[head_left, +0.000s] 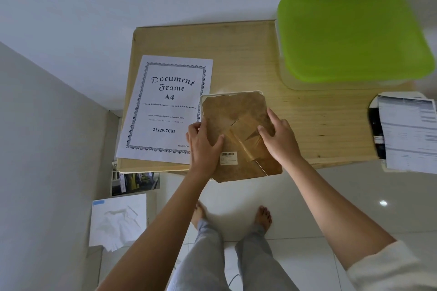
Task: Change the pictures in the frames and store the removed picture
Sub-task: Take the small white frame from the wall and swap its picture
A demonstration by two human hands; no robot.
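Observation:
A picture frame lies face down at the table's front edge, its brown backing board up, with a taped stand and a barcode label. A thin white rim of the frame shows at the far side. My left hand grips the board's left edge, thumb on top. My right hand rests flat on the board's right side, fingers on the stand. A white "Document Frame A4" sheet lies to the left, partly under the frame.
The wooden table carries a clear container with a lime-green lid at the back right and printed papers overhanging its right edge. Photos and white sheets lie low at the left. My legs stand on the tiled floor.

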